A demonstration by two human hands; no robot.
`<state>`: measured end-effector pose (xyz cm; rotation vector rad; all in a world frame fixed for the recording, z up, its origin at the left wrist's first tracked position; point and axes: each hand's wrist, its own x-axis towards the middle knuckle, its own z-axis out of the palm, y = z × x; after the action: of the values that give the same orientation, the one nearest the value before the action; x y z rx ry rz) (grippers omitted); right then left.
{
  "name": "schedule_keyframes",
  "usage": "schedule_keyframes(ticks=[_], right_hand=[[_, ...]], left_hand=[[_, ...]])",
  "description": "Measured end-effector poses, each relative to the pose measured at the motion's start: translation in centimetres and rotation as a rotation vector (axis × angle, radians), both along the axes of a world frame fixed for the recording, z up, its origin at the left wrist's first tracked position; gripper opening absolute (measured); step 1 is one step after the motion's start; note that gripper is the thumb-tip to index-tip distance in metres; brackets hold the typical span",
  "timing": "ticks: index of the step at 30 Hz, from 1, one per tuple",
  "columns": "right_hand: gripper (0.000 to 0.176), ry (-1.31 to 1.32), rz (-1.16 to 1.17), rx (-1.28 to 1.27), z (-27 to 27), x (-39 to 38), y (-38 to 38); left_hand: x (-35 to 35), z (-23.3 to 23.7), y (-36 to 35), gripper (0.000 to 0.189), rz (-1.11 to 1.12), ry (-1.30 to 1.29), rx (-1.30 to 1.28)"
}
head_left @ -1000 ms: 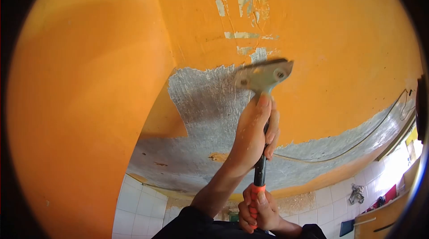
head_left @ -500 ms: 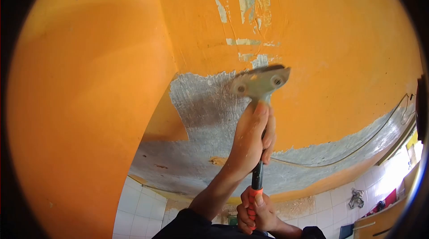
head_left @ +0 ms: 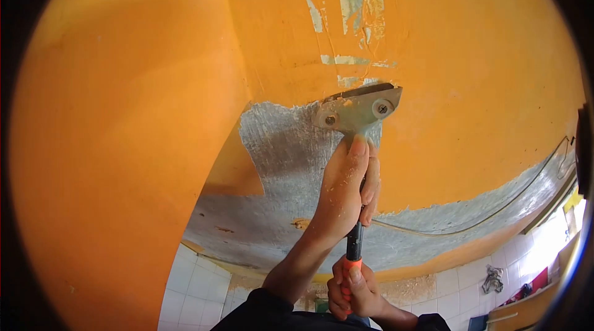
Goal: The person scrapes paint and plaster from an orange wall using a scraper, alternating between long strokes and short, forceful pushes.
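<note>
A long-handled scraper (head_left: 354,112) with a wide, screwed-on head has its blade edge against the orange painted surface (head_left: 445,127), just above the stripped grey area (head_left: 284,136). My left hand (head_left: 346,189) is closed around the neck and black shaft just below the head, thumb pointing up along it. Flecks of paint dust cling to that hand and wrist. Lower down, my right hand (head_left: 356,291) is wrapped round the orange grip at the handle's end. Part of the shaft is hidden behind my left hand.
Pale scraped patches (head_left: 352,3) show above the blade. An orange wall (head_left: 117,145) meets the work surface on the left. A loose cable (head_left: 433,232) runs across the grey strip at right. White tiles (head_left: 195,281) and a wooden cabinet (head_left: 520,312) lie below.
The scraper head has shifted slightly up and left against the painted surface, covering more of the pale patch above it. Both hands keep their hold; the view has swung slightly left.
</note>
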<state>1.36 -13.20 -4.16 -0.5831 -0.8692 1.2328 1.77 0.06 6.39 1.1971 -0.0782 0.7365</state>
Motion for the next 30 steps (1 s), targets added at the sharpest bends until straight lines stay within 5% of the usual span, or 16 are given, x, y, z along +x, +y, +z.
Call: schedule_keyframes(ticks=[12, 16, 30], right_hand=[[0.028, -0.044, -0.215, -0.073, 1.7, -1.8, -0.4], [0.038, -0.059, -0.109, -0.111, 0.7, -1.6, -0.5], [0.018, 0.016, -0.252, -0.100, 1.4, -2.6, -0.1]], left_hand=[[-0.6, 0.2, -0.2, 0.040, -0.055, 0.000, -0.056], [-0.8, -0.3, -0.3, 0.039, -0.044, -0.032, -0.025], [-1.2, 0.1, -0.1, 0.038, -0.140, -0.078, -0.140]])
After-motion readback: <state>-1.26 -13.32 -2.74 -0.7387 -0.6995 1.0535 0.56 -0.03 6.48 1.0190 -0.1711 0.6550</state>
